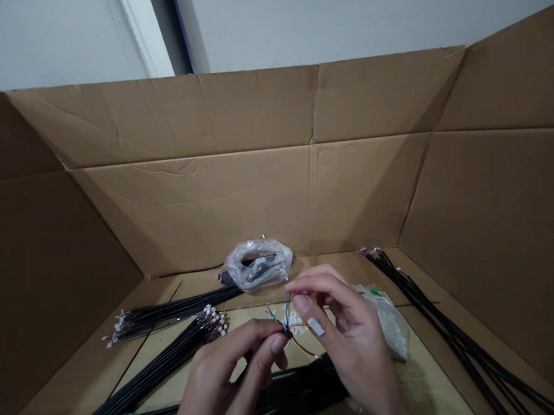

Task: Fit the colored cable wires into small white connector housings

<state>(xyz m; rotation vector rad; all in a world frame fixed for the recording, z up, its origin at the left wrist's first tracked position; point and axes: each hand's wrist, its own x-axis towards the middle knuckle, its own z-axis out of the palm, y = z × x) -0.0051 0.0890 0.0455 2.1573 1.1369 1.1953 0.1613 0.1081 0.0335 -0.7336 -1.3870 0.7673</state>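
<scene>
Between thumb and forefinger my left hand (247, 362) pinches the end of a black cable, where thin coloured wires (305, 349) fan out in red, yellow, green and dark tones. Just above and to the right, my right hand (354, 336) closes its thumb and forefinger on the upright dark wires (288, 309) of that end. A small white rectangular piece (316, 327) shows against my right thumb; how it is held there I cannot tell. Behind the wires lie several small white connectors (295, 317) in a loose pile.
Cardboard walls (241, 187) surround the work surface. At left lie bundles of black cables (160, 364) with white connector ends; more black cables (437, 318) run along the right. An opened clear bag (267, 271) sits at the back, another plastic bag (391, 329) behind my right hand.
</scene>
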